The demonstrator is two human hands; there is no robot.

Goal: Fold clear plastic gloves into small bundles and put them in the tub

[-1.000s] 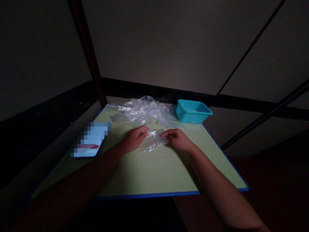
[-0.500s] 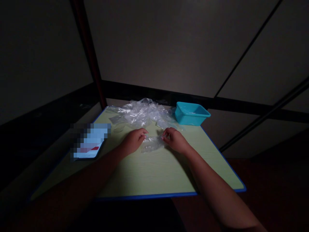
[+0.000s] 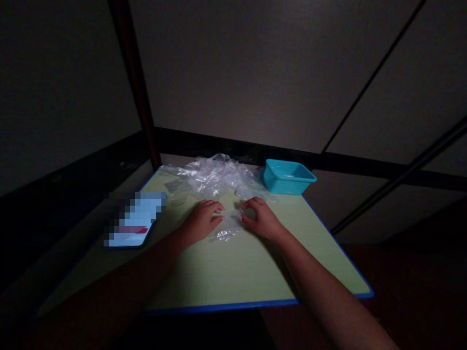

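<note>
A small clear plastic bag point(image 3: 229, 227) lies crinkled on the table between my hands, with bright glints along its near edge. At its left is my left hand point(image 3: 203, 219), thumb and fingers curved but apart. My right hand point(image 3: 261, 219) curves in from the other side, a gap showing between thumb and fingers. Both thumbs are close to the bag's upper corners; whether they touch it I cannot tell. Beyond the hands sits a loose heap of clear plastic bags point(image 3: 219, 176).
A turquoise plastic basket point(image 3: 290, 185) stands at the back right, beside the heap. At the left edge lies a phone point(image 3: 140, 223) with a lit, blurred screen. The pale table point(image 3: 226, 277) has a blue rim and stands against dark panels.
Fingers that were closed at the bag's upper edge have spread away from the thumbs. The bag looks narrower and more crumpled. The view has tilted slightly.
</note>
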